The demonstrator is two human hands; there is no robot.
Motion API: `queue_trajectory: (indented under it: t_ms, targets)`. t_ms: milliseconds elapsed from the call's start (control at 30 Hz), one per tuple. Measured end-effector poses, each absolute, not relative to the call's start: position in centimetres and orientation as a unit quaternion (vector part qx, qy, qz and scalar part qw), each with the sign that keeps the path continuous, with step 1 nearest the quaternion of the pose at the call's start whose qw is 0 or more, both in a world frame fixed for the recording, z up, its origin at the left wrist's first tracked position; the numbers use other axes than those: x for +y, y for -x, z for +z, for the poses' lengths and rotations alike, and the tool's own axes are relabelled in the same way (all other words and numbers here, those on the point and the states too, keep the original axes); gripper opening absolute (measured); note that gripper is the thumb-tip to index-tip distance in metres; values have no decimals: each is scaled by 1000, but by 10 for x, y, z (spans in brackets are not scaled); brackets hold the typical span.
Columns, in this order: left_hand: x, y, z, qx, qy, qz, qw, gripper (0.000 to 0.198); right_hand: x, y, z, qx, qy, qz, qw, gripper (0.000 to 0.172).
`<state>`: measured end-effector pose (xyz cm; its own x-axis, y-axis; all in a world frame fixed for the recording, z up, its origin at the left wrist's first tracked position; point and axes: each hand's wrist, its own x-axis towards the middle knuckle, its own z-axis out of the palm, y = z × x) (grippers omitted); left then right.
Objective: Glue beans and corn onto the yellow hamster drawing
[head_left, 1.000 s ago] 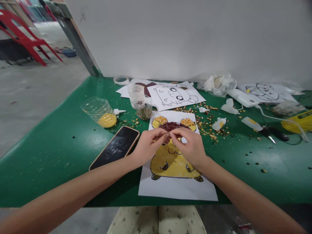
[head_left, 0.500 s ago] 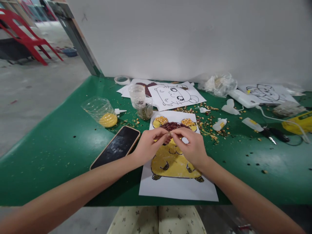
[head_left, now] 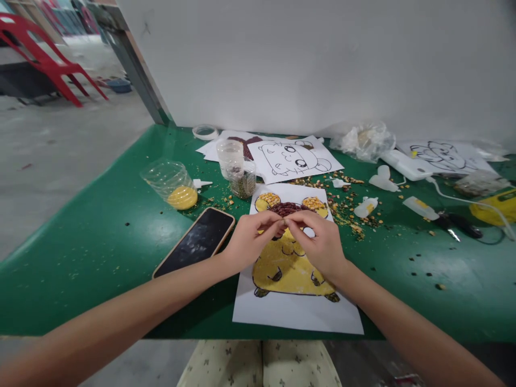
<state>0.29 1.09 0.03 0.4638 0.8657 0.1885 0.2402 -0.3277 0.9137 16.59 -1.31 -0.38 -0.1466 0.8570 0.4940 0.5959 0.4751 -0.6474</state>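
Note:
Both hands meet over the upper part of a hamster picture (head_left: 296, 269) on white paper, its body filled with yellow grains. My left hand (head_left: 253, 236) is closed in a pinch, fingertips touching those of my right hand (head_left: 318, 236), which pinches as well. Between the fingertips there seems to be a tiny bit of something, too small to name. Dark red beans (head_left: 287, 208) cover the top of the head, just beyond the fingers. Corn kernels (head_left: 267, 199) fill part of the ears. My fingers cover much of the face.
Left of the picture lie a phone (head_left: 195, 242) and a tipped clear plastic container (head_left: 169, 180) with yellow grains. Behind stand clear cups (head_left: 243, 180) and a hamster drawing (head_left: 294, 158). Loose grains, small glue bottles (head_left: 366, 207) and a glue gun (head_left: 494, 207) are at right.
The whole view has shifted slightly, so things appear a little further right. Both hands stay pinched together over the picture.

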Motion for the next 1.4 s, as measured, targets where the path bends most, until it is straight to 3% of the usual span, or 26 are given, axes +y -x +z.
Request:
queue_trajectory:
  t_ms: [200, 467, 733, 833, 933, 1033, 1200, 1400]
  targets:
    - [11, -3, 0, 375, -737, 352, 438, 20, -11, -166, -6, -738, 500, 167, 421, 11]
    - [14, -3, -1, 356, -664, 397, 524, 18, -9, -180, -4, -717, 506, 230, 422, 19]
    - [12, -1, -5, 364, -636, 387, 559, 20, 26, -241, -5, -646, 614, 70, 448, 30]
    - [13, -1, -4, 358, -616, 391, 583, 19, 36, -254, -13, -652, 624, 33, 429, 20]
    - [15, -1, -3, 358, -608, 394, 589, 18, 39, -251, -18, -680, 599, -19, 422, 10]
    - [16, -2, -3, 364, -612, 395, 581, 20, 30, -238, -14, -722, 548, 11, 421, 8]
    - [13, -2, 1, 367, -626, 384, 571, 19, 7, -209, -2, -823, 394, 10, 410, 24]
    - [11, -1, 9, 349, -707, 339, 513, 20, -4, -189, 1, -851, 313, 76, 415, 15]
